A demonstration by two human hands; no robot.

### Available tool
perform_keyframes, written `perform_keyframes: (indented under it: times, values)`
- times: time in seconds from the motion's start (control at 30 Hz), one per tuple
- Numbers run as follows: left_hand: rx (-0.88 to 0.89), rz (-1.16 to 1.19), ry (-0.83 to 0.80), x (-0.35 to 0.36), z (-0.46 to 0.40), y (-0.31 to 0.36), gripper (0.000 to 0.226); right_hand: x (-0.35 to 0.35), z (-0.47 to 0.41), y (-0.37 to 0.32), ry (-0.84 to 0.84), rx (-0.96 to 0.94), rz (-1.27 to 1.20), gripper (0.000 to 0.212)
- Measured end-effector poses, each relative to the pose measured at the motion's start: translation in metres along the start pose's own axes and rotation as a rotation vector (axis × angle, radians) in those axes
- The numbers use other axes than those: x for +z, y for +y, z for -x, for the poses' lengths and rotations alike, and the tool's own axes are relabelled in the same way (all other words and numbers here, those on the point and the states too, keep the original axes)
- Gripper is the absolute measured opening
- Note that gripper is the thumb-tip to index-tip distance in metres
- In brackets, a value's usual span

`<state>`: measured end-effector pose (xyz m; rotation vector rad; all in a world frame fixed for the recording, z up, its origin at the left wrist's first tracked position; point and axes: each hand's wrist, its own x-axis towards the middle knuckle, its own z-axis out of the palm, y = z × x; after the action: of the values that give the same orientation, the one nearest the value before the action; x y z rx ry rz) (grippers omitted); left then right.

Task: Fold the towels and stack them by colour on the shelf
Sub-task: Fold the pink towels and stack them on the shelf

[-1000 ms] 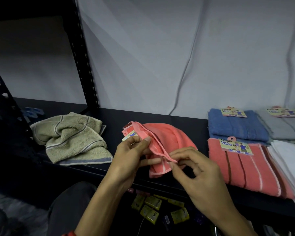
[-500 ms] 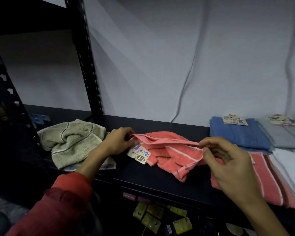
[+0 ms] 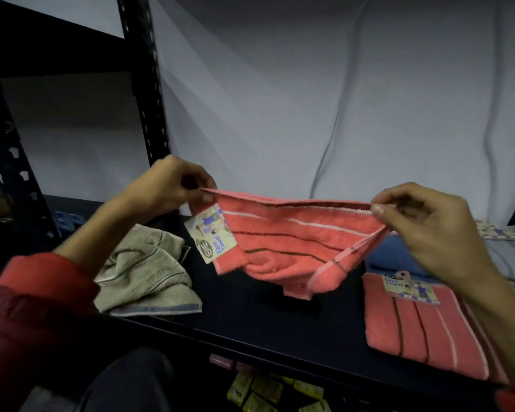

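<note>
**Coral towel held up over the shelf by two corners**

Coral cloth with thin white and dark stripes hangs between the person's two hands, above the black shelf (image 3: 250,316). This towel (image 3: 283,242) is stretched along its top edge and sags in the middle, and its lowest fold comes close to the shelf board; I cannot tell if it touches it. The left hand (image 3: 173,185) pinches the top left corner between thumb and fingers, with the other fingers curled in. The right hand (image 3: 422,224) pinches the top right corner in the same way, thumb against forefinger. A paper label (image 3: 211,233) hangs from the left corner of the towel, just under the left hand.

On the shelf to the left lies a beige towel (image 3: 143,278), crumpled and not folded, with a grey band along its front edge. To the right lies a folded coral towel (image 3: 422,331) with the same stripes and its own label on top. Behind it is a folded blue towel (image 3: 390,254), partly hidden by the right hand. The left arm wears a red sleeve (image 3: 33,316). Below the shelf some small yellow packets (image 3: 259,394) are visible in the dark. A pale sheet (image 3: 309,99) hangs behind the shelf.
</note>
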<state>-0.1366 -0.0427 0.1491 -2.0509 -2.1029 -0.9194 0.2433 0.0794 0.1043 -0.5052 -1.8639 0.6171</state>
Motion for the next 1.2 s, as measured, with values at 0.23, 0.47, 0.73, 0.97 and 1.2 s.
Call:
perform_keyframes:
  times: [0.23, 0.47, 0.73, 0.97, 1.2]
  values:
    - [-0.057, 0.194, -0.11, -0.05, -0.008, 0.021, 0.036, -0.018, -0.053, -0.01, -0.113, 0.026, 0.274, 0.014]
    - [-0.226, 0.17, 0.003, -0.009, -0.016, 0.006, 0.022, -0.008, -0.065, 0.0, -0.048, 0.142, 0.233, 0.017]
    - [-0.165, -0.106, 0.185, 0.025, -0.028, -0.017, 0.011, 0.009, -0.075, 0.024, -0.103, 0.263, 0.356, 0.013]
    - [-0.033, -0.009, 0.422, 0.025, -0.04, -0.014, 0.006, 0.026, -0.073, 0.012, 0.113, 0.076, 0.167, 0.008]
    - [0.196, -0.227, -0.033, 0.082, 0.056, -0.076, 0.019, 0.049, 0.059, 0.06, -0.587, 0.0, 0.496, 0.004]
